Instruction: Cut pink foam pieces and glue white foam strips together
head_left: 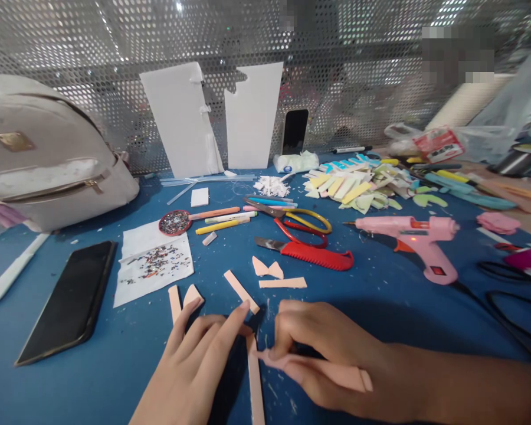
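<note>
My left hand [194, 366] lies with fingers spread, its fingertips at the upper end of a narrow peach strip [256, 389]. In my right hand [331, 330] is a peach marker pen [343, 373], its tip touching the side of that strip. Just beyond the left fingertips rests a second peach strip [239, 289]. Farther off lie a short flat strip [283, 283] and small pointed peach pieces [268, 268]. Another strip [174, 302] and a peach pointed piece [192, 295] sit partly behind the left fingers.
A red-handled cutter knife [316, 257], scissors [303, 227] and several markers [225, 225] lie beyond. A pink glue gun [407, 230] trails its cable at right. At left are a black phone [68, 301], glittery paper [154, 265] and a backpack [48, 159]. Paper scraps [358, 183] pile behind.
</note>
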The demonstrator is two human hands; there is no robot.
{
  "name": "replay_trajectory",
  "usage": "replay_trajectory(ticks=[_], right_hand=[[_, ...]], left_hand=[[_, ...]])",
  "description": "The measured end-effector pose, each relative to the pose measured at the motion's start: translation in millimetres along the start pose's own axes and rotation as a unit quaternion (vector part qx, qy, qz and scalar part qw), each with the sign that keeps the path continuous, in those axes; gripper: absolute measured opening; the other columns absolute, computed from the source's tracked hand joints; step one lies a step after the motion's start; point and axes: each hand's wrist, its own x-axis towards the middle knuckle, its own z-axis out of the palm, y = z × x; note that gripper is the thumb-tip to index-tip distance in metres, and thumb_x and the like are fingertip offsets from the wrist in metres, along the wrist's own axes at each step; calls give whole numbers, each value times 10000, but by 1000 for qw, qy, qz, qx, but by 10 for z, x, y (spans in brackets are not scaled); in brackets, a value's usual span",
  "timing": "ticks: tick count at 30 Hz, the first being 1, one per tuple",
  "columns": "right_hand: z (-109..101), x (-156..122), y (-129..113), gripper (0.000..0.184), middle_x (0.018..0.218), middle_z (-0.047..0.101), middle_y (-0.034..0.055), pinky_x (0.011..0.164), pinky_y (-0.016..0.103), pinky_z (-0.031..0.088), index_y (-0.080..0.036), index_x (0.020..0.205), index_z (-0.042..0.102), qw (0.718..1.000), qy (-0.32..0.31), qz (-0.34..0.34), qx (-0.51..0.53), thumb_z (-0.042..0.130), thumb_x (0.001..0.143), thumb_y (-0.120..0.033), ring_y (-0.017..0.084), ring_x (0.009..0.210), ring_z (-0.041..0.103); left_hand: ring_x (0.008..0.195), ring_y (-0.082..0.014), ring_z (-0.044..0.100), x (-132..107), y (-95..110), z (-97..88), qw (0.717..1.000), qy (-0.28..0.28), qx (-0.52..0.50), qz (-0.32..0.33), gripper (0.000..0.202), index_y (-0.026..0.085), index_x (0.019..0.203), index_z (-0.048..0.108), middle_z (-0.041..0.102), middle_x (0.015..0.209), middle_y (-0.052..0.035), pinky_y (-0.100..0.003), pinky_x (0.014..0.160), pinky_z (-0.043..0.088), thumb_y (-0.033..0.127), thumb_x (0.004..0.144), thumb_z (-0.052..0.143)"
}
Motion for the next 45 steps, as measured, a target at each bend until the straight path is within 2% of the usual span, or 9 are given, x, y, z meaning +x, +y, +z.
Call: replay_trajectory(ticks=[3,6,9,11,21,29,36,42,45], right_hand=[[11,10,9,76,793,674,-1,691,232,438,-197,890,573,999,-6,-50,3,516,917,-155,134,703,570],[22,2,8,86,825,669,12,705,225,445,-188,908,575,1000,17,-17,-10,509,930,-138,133,734,578],[27,-16,9,72,800,668,-3,713,228,446,-196,907,575,999,4,-53,-8,524,925,-148,131,717,575],[28,-27,16,78,809,663,10,700,230,445,-192,905,574,999,13,-26,-20,513,926,-149,135,722,576],[23,-25,11,81,771,622,-3,661,231,430,-202,866,553,1000,9,-12,-14,504,926,-179,134,687,557],[31,-33,1,78,793,624,3,674,241,440,-200,890,553,1000,10,2,-18,492,935,-183,139,702,561],[47,-51,-7,114,750,630,17,652,266,437,-197,846,553,1000,3,8,-21,475,929,-196,149,670,556],[-8,-78,36,171,719,588,1,619,244,472,-193,850,540,987,102,38,119,456,997,-218,125,625,575],[-55,-85,38,238,729,599,18,604,251,489,-180,890,562,981,132,43,132,397,1043,-257,134,626,595]], left_hand=[[1276,-231,557,2,-2,-2,1000,0,-9,2,928,246,1626,11,653,1334,-23,-394,1225,29,734,954,426],[1271,-233,562,7,0,0,1000,7,-15,4,899,252,1627,25,654,1334,-29,-397,1223,23,746,958,365],[1240,-227,579,11,5,7,1000,24,-18,6,873,254,1629,35,671,1294,-25,-397,1221,39,754,961,291],[1222,-223,588,12,7,12,999,29,-20,6,862,259,1628,43,676,1282,-18,-396,1220,47,755,962,274],[1222,-226,592,-4,-16,58,999,38,-17,4,811,261,1633,67,676,1289,-25,-409,1219,73,735,982,162],[1230,-231,595,2,38,28,999,39,-19,-9,844,281,1634,58,678,1288,-24,-435,1226,91,759,956,213],[1226,-269,606,-25,17,52,999,28,-21,-12,821,263,1637,67,670,1309,-80,-541,1226,167,737,973,159],[1374,-274,512,-26,62,33,997,-5,-73,-10,812,247,1635,41,612,1436,-100,-588,1254,54,725,984,120],[1435,-270,445,-27,88,25,998,2,-55,-1,676,260,1633,35,571,1485,-93,-607,1248,16,599,1052,103]])
